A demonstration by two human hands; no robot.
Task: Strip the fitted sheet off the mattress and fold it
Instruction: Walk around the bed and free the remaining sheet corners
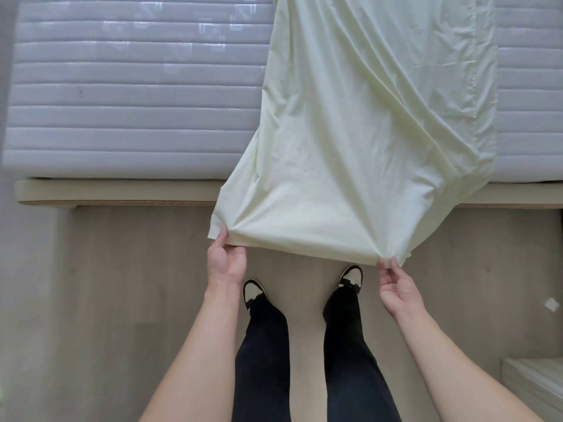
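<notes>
Fitted sheet (359, 141), pale green, lies as a strip over the bare mattress (137, 95) in the upper right of the frame, its near end hanging past the bed frame (122, 191). Left hand (226, 260) grip pinches its lower-left corner; right hand (397, 287) grip pinches the lower-right corner.

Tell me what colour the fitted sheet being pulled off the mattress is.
The thin cotton fitted sheet is pale yellow-green, plain, unpatterned; the head view shows it.

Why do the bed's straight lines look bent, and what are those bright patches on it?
Head view: the wide-angle lens bows the bed frame edge; soft, even light, faint shadows; pale glare patches on the mattress upper rows; slight blur throughout, including the sheet.
</notes>
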